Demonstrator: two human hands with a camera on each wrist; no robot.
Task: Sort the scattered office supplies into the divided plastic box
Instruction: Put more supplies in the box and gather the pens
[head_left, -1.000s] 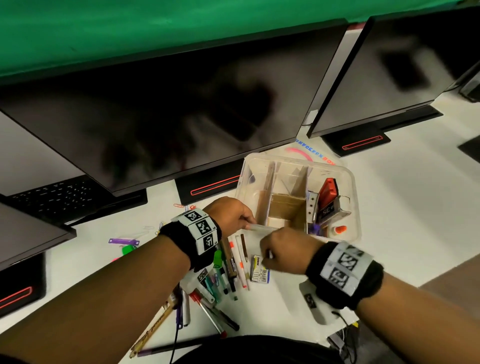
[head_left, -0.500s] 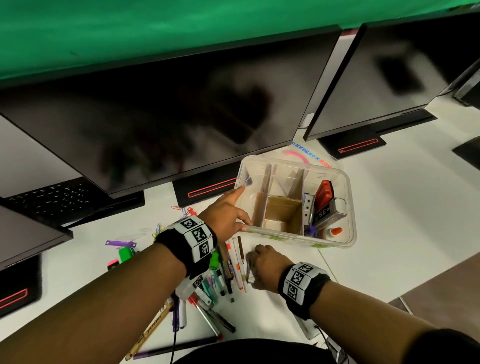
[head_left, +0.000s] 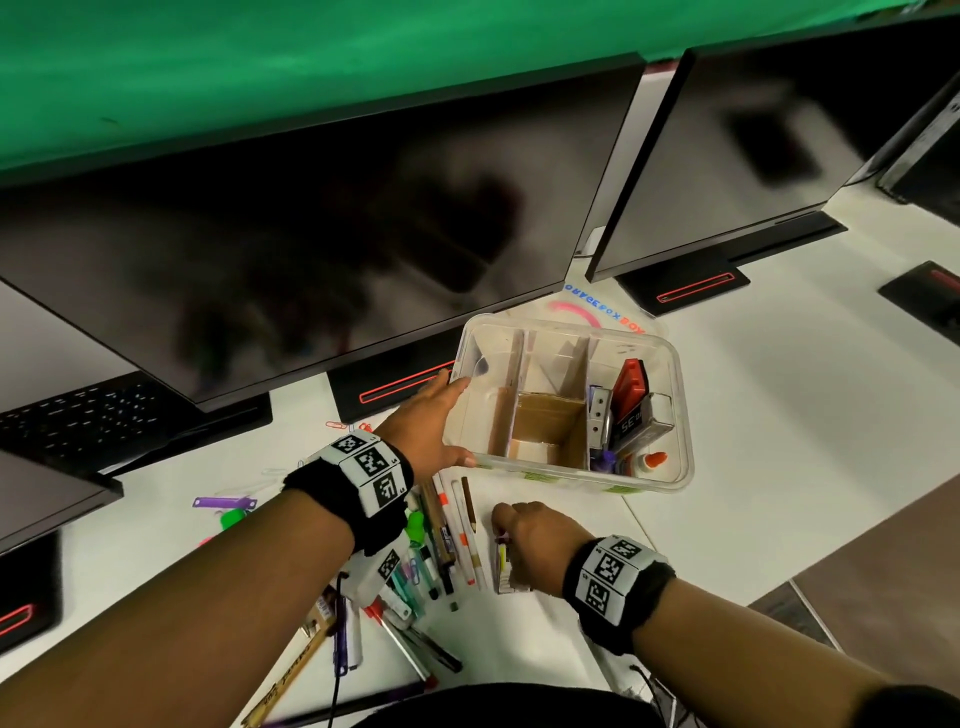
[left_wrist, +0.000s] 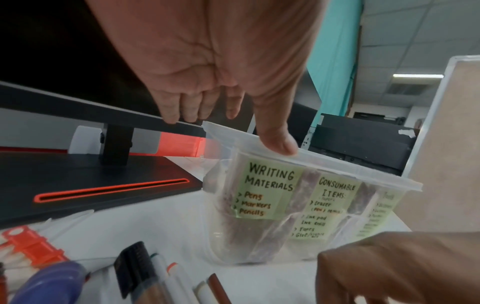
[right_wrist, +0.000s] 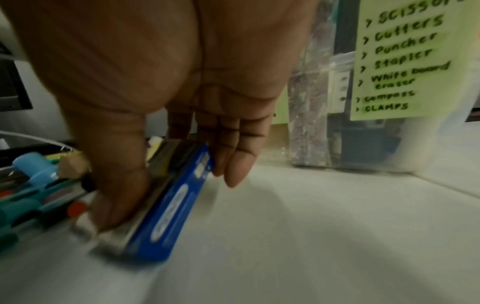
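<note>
Both arms are bare, with no sleeves on them. The left hand (head_left: 423, 427) has a thick black band (head_left: 349, 506) round its wrist, and on the band sit white squares with black blocky patterns like little mazes; the right hand (head_left: 530, 540) has the same kind of black band (head_left: 621, 590) with the same white squares on it. A thin black wire (head_left: 337, 649) hangs down under the left arm, maybe from the band, and a small white box with one more blocky square (head_left: 387, 564) sits under that wrist.
</note>
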